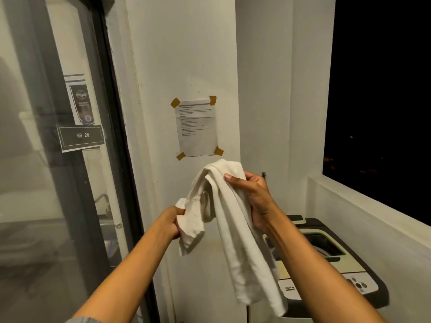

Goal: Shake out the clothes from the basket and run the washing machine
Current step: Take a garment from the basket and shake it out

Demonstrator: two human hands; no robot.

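Taped notice (197, 127) behind white garment (235, 220)

taped paper notice (197, 128) on white wall | "WS 20" label (80, 138) on glass door (46, 159)

White garment (235, 224), brown tape (175, 103), black-and-cream washing machine (363, 285).

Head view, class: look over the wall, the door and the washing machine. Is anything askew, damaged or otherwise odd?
Only a small thing: the paper notice on the wall hangs slightly crooked, its four brown tape corners stuck at uneven angles. The white garment held in both hands and the open washing machine look ordinary.
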